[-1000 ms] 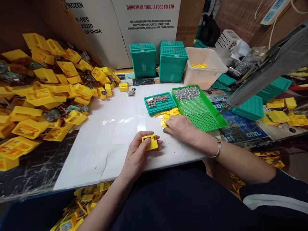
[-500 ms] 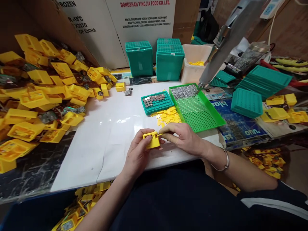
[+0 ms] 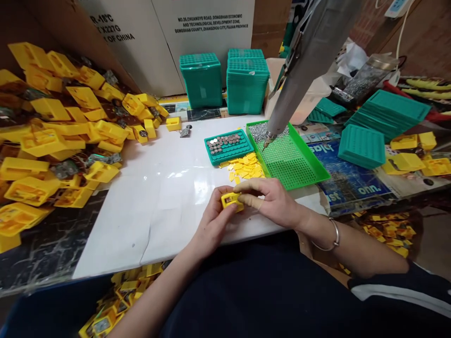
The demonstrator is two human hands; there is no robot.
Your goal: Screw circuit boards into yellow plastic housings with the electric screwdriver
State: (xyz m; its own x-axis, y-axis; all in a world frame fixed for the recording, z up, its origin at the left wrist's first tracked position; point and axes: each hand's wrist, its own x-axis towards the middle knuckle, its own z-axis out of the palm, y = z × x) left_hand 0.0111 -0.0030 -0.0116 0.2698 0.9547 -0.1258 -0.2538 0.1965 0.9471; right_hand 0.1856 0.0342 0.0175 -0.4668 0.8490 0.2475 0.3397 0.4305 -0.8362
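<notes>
My left hand grips a small yellow plastic casing, its opening turned up and towards me, above the white work surface near the front edge. My right hand is closed, with thumb and forefinger pressed on the casing's right end; any small part under those fingertips is hidden. Just beyond the hands lies a heap of small yellow plastic pieces. Behind it sits a teal tray with round button cells. A green tray holds many small screws at its far end.
A grey electric screwdriver hangs tip down over the green tray. Yellow casings are piled at left. Teal tray stacks stand against a carton; more teal trays lie at right. A whitish tub stands behind the screwdriver.
The casing has turned in my left hand and moved slightly right. My right fingers, which pinched a small yellow piece beside it, now press on the casing. The screwdriver has swung left and nearer.
</notes>
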